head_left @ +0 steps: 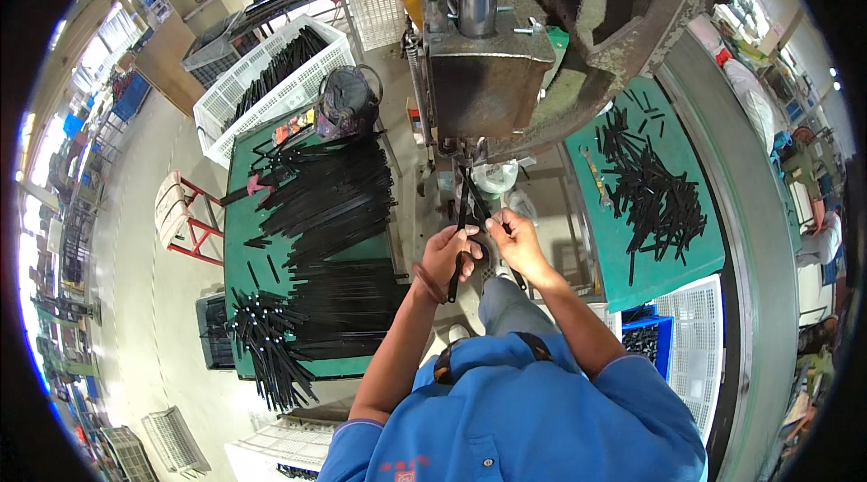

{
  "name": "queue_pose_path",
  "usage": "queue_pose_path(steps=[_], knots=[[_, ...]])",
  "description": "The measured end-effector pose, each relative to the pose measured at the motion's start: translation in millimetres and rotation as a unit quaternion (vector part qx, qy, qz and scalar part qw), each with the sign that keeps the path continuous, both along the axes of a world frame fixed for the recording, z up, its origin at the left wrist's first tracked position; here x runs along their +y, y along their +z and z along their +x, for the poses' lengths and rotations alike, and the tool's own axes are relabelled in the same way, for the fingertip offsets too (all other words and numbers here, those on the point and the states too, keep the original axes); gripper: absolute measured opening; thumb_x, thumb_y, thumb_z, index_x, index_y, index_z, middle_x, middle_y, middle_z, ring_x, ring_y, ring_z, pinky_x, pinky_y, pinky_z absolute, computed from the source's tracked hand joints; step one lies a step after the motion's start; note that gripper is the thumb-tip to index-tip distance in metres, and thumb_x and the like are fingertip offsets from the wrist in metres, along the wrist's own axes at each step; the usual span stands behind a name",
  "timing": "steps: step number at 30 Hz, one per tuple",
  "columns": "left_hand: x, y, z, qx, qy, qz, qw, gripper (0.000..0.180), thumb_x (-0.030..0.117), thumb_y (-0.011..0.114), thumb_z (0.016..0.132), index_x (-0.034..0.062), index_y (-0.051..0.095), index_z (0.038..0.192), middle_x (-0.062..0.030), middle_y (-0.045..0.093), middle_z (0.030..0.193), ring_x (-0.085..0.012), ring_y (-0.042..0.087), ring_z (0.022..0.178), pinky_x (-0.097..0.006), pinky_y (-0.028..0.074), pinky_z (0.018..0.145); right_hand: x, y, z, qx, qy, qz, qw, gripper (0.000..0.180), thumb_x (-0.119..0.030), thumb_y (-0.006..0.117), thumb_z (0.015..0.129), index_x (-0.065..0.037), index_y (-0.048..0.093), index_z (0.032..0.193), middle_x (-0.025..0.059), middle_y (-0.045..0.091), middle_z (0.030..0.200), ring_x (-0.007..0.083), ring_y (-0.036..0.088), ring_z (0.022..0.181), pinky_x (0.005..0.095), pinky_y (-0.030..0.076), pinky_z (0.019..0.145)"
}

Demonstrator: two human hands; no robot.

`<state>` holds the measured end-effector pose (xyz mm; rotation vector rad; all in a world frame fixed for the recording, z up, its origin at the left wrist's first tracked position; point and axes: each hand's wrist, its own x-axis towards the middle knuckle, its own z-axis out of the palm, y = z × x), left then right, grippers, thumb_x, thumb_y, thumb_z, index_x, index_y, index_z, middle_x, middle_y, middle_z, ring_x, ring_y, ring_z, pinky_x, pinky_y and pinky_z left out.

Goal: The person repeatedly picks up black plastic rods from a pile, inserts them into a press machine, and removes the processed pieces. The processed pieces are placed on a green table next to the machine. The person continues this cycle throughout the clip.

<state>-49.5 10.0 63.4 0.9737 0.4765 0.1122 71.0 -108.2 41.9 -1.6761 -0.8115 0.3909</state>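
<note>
My left hand (447, 254) is closed around a long black flat strip (453, 289), whose lower end sticks out below the fingers. My right hand (517, 240) pinches a second black strip (479, 200), slanting down to the right. The upper ends of both strips meet beneath the head of a heavy press (483, 76); whether they are joined there I cannot tell. On the green table (352, 363) to my left lie rows of long black strips (339, 306). Shorter black pieces (655, 198) are heaped on the green table at my right.
A white crate (212, 112) of black strips stands far left, near a dark patterned bag (347, 103). A stool with red legs (191, 216) is beside the left table. A wrench (594, 177) lies on the right table; a blue bin (664, 347) sits below it.
</note>
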Motion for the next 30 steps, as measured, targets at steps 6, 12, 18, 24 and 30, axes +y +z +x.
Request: queue_pose_path(steps=[6, 12, 18, 24, 30], knots=[[5, -2, 1, -0.029, -0.016, -0.004, 0.999, 0.030, 0.023, 0.045, 0.094, -0.0009, 0.053, 0.110, -0.0070, 0.056, 0.073, -0.0088, 0.047, 0.046, -0.020, 0.035, 0.039, -1, -4, 6, 0.061, 0.021, 0.055, 0.996, 0.016, -0.011, 0.054, 0.089, 0.000, 0.052, 0.077, -0.0004, 0.052, 0.066, 0.0064, 0.045, 0.062, 0.0235, 0.038, 0.055], [2, 6, -2, -0.047, -0.021, 0.014, 0.999, 0.030, 0.024, 0.045, 0.094, -0.0009, 0.051, 0.109, -0.0084, 0.057, 0.074, -0.0104, 0.048, 0.046, -0.022, 0.037, 0.039, -3, 11, 1, 0.069, 0.021, 0.042, 0.996, 0.014, -0.009, 0.053, 0.090, -0.001, 0.051, 0.078, -0.0011, 0.050, 0.067, 0.0050, 0.041, 0.062, 0.0221, 0.035, 0.053], [-4, 14, 0, -0.043, 0.006, 0.005, 0.999, 0.031, 0.027, 0.046, 0.094, 0.0034, 0.048, 0.113, -0.0061, 0.061, 0.085, -0.0107, 0.056, 0.056, -0.023, 0.045, 0.046, -26, 26, -10, 0.003, 0.059, 0.064, 0.996, 0.012, -0.006, 0.053, 0.089, -0.002, 0.047, 0.079, -0.0034, 0.042, 0.065, 0.0046, 0.036, 0.062, 0.0222, 0.032, 0.051], [-12, -27, 35, -0.037, 0.152, 0.009, 0.988, 0.025, 0.027, 0.054, 0.091, 0.0043, 0.058, 0.099, 0.0009, 0.055, 0.073, -0.0083, 0.049, 0.046, -0.023, 0.038, 0.039, -55, 6, -23, -0.010, 0.115, -0.024, 0.993, 0.010, -0.007, 0.055, 0.085, -0.001, 0.049, 0.080, 0.0078, 0.048, 0.067, 0.0167, 0.048, 0.061, 0.0289, 0.040, 0.056], [-26, -14, 39, 0.003, 0.202, -0.008, 0.979, 0.019, 0.025, 0.055, 0.091, 0.0061, 0.057, 0.090, 0.0024, 0.046, 0.059, -0.0080, 0.041, 0.039, -0.023, 0.029, 0.035, -62, 13, -6, -0.036, 0.153, -0.002, 0.988, 0.005, -0.003, 0.053, 0.083, 0.001, 0.050, 0.082, 0.0129, 0.052, 0.076, 0.0262, 0.054, 0.069, 0.0318, 0.043, 0.063]])
